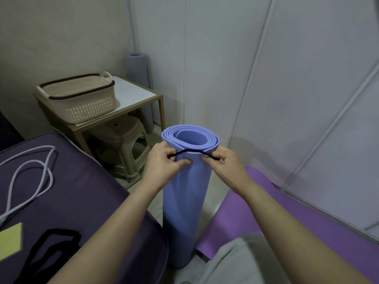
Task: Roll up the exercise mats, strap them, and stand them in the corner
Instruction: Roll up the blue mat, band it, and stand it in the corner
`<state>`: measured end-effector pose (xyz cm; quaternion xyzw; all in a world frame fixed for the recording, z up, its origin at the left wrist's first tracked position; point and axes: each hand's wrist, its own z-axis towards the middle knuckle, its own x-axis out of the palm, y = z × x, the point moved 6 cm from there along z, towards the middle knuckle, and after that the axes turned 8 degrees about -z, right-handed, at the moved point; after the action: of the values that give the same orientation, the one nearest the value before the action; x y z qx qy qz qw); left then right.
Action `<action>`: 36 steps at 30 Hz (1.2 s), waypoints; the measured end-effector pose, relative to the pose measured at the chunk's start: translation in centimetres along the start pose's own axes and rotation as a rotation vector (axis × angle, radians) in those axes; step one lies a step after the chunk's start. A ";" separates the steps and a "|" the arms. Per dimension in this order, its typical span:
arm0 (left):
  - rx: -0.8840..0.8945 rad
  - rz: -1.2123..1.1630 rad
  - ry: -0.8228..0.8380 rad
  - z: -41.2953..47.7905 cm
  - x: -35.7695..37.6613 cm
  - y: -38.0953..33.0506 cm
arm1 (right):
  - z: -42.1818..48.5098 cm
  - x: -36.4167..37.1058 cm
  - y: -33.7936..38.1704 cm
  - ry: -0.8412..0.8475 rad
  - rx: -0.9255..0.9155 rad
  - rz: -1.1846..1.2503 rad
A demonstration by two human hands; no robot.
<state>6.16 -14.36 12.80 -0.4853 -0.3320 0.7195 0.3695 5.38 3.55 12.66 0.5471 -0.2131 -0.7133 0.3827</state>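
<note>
Both forearms reach forward from the near edge. Left hand (162,158) pinches one end of a black strap (190,151); right hand (227,162) pinches the other end. The strap lies across the near top rim of the blue rolled mat (184,201), which stands upright on the floor at centre. Purple mat (287,212) lies unrolled at right. Grey rolled mat (136,68) stands in the far corner.

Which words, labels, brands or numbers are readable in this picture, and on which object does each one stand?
No text can be read anywhere in this view.
Rolled blue mat: a tiny dark mark near its top edge, just above the black strap, too small to read.
Yellow sheet: no writing shows on its visible part.
Basket: no label shows.
</note>
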 end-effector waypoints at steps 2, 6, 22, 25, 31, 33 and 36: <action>0.011 -0.005 -0.022 -0.1 0.1 0.0 | -0.2 0.0 -0.1 -0.034 -0.010 -0.021; 0.063 0.065 -0.047 -0.8 0.5 -0.4 | -0.6 -0.2 -0.1 -0.051 -0.013 -0.047; 0.168 0.216 0.088 -2.7 0.7 3.0 | -3.8 2.2 -3.2 0.294 -0.123 -0.404; 0.115 0.158 0.114 -3.6 0.4 4.9 | -4.1 2.9 -3.6 0.343 -0.084 -0.373; 0.042 0.054 0.169 -5.4 0.5 6.3 | -4.5 4.2 -3.8 0.348 0.026 -0.265; 0.050 0.075 0.160 -5.7 0.3 6.4 | -4.7 4.4 -3.6 0.352 0.018 -0.267; 0.091 0.095 0.172 -6.0 -0.2 6.5 | -5.0 3.8 -3.1 0.268 0.051 -0.240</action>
<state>10.52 -17.11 5.56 -0.5430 -0.2426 0.7065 0.3837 8.71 3.06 6.46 0.6681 -0.1114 -0.6691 0.3057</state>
